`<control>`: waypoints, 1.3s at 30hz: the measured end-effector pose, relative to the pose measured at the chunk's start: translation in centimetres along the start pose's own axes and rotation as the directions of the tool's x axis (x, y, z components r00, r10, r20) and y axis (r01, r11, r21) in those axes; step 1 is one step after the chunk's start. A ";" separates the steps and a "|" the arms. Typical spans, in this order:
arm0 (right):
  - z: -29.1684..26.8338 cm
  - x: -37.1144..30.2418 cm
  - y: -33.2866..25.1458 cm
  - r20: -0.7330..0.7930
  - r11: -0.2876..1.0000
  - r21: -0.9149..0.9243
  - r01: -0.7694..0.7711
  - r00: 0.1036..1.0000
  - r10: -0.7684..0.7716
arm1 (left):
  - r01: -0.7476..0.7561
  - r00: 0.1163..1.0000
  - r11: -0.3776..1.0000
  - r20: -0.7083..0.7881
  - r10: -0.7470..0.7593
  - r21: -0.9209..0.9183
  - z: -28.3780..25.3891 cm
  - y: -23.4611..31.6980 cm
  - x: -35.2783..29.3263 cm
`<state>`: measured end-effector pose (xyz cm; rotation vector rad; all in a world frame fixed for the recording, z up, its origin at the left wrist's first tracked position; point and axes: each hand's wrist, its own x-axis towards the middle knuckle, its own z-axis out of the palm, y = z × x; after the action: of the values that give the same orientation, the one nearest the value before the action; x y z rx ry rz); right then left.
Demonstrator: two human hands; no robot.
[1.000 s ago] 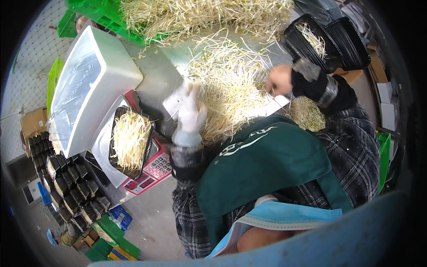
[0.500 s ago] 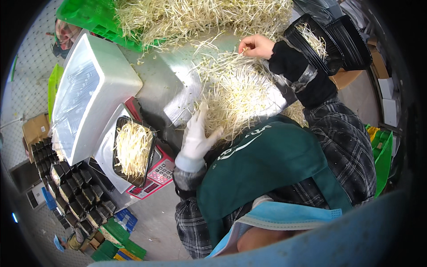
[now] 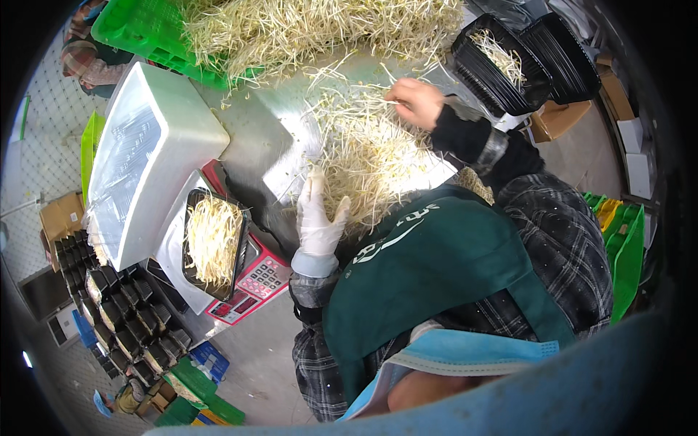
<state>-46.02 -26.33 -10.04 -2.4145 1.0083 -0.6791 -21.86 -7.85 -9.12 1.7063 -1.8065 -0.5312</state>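
A loose pile of bean sprouts (image 3: 374,156) is spread over the metal tabletop before me. My left hand (image 3: 320,221), in a white glove, rests at the pile's near left edge with fingers stretched and thumb apart, holding nothing. At the far right of the pile is my bare right hand (image 3: 418,104), its fingers curled in a pinch with thin sprout strands at the tips. To the left, a black tray (image 3: 190,270) filled with sprouts sits on a red and white digital scale (image 3: 262,280).
A larger sprout heap (image 3: 320,29) lies beside a green crate (image 3: 138,33) at the back. Stacked black trays (image 3: 502,62) stand far right, loose sprouts in the top one. A white foam box (image 3: 185,120) holds clear plastic lids. Several black trays (image 3: 131,327) are stacked lower left; another person (image 3: 94,65) is upper left.
My right hand has come slightly nearer and its fingers have curled more. My left hand has drawn back leftward, fingers pointing farther up. The person at upper left shows more.
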 end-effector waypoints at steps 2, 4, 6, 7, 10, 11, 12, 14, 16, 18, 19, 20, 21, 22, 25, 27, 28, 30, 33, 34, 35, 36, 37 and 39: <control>-0.7 -1.2 -1.3 0.181 0.996 -0.033 0.080 0.981 -0.073 | 0.002 0.998 0.999 -0.068 -0.005 -0.044 0.4 -1.3 -1.1; -0.5 -3.3 -1.3 0.443 0.981 0.019 0.194 0.878 -0.182 | -0.015 0.996 0.998 -0.087 0.010 -0.057 0.7 -1.1 -1.0; -1.4 -3.3 -1.2 0.398 0.994 0.069 0.082 0.912 -0.103 | -0.008 0.997 0.999 -0.074 0.005 -0.041 0.7 -0.8 -0.8; -1.7 -2.3 -1.3 0.335 0.999 0.035 0.001 0.942 -0.013 | 0.021 0.998 0.998 -0.058 -0.024 -0.056 0.6 -0.6 -0.8; -0.9 0.9 0.4 0.161 0.984 -0.023 -0.175 0.971 0.177 | 0.061 0.998 0.994 -0.015 -0.063 -0.095 0.9 -0.2 -0.5; 0.2 1.8 0.7 0.189 0.973 -0.073 -0.221 0.955 0.231 | 0.053 0.998 0.995 -0.007 -0.054 -0.090 1.1 -0.2 -0.4; 1.8 2.7 0.6 0.220 0.961 -0.110 -0.255 0.936 0.274 | 0.057 0.998 0.996 -0.003 -0.057 -0.071 1.2 -0.4 -0.6; 3.4 2.7 -0.8 0.188 0.966 -0.177 -0.190 0.957 0.223 | 0.019 0.999 0.999 -0.033 -0.020 -0.043 1.1 -0.4 -0.8; 5.2 3.5 0.7 0.202 0.979 -0.154 -0.137 0.965 0.167 | 0.012 0.998 1.000 -0.057 -0.013 -0.021 0.7 -0.3 -1.1; 4.8 3.8 0.9 0.162 0.975 -0.072 -0.211 0.962 0.220 | 0.026 0.998 0.999 -0.065 -0.028 -0.032 0.4 -0.1 -1.2; 3.9 3.8 0.9 0.146 0.972 0.024 -0.234 0.963 0.228 | 0.033 0.996 0.999 -0.079 -0.034 -0.011 0.4 -0.2 -1.4; 3.7 3.9 1.3 0.045 0.939 0.278 -0.201 0.979 0.197 | 0.044 0.995 0.999 -0.095 -0.042 0.010 0.5 -0.5 -1.8; 3.2 3.8 1.8 0.151 0.814 0.479 -0.327 0.945 0.291 | 0.053 0.993 0.998 -0.110 -0.049 0.031 0.6 -0.6 -2.0; 2.7 3.9 2.3 0.273 0.630 0.638 -0.443 0.895 0.353 | 0.048 0.993 0.999 -0.109 -0.046 0.013 0.7 -0.8 -2.1; 0.7 3.1 2.1 0.437 0.215 0.823 -0.526 0.827 0.353 | 0.013 0.995 0.998 -0.101 -0.019 -0.054 1.1 -1.1 -1.4; -0.4 2.3 1.7 0.487 0.086 0.836 -0.543 0.804 0.342 | 0.000 0.994 0.996 -0.109 -0.010 -0.095 1.2 -1.1 -1.1; -1.9 1.3 1.1 0.443 0.177 0.823 -0.540 0.805 0.394 | -0.025 0.994 0.998 -0.109 0.019 -0.055 1.1 -1.1 -1.0; -5.4 -2.4 1.4 0.330 0.358 0.846 -0.394 0.916 0.227 | -0.071 0.991 0.997 -0.108 0.074 0.029 0.4 -1.1 -1.4; -11.0 -7.1 1.5 0.751 0.687 0.370 -0.626 0.637 0.175 | 0.106 0.992 0.992 0.069 -0.110 0.063 -2.1 -0.4 -3.3; -11.2 -8.1 1.5 0.763 0.803 -0.056 -0.593 0.493 0.417 | 0.157 0.980 0.983 0.104 -0.167 0.098 -2.7 -0.1 -4.0; -10.9 -9.5 2.0 0.654 0.836 -0.406 -0.370 0.521 0.548 | 0.125 0.976 0.982 0.163 -0.147 0.139 -2.5 -0.2 -4.2; -10.1 -10.6 2.1 0.518 0.697 -0.708 -0.116 0.585 0.624 | 0.080 0.972 0.973 0.198 -0.124 0.216 -2.1 -0.2 -4.0; -9.3 -11.1 2.3 0.536 0.816 -0.505 -0.282 0.638 0.553 | 0.032 0.967 0.956 0.233 -0.103 0.291 -1.5 -0.2 -3.5; -6.4 -10.0 0.2 0.406 0.946 -0.202 -0.252 0.858 0.315 | -0.022 0.971 0.954 0.233 -0.051 0.299 -0.6 0.8 -2.1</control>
<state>-56.01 -20.30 -7.81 -2.3089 1.2105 0.0425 -22.04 -5.59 -8.43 1.9260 -2.1375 -0.5064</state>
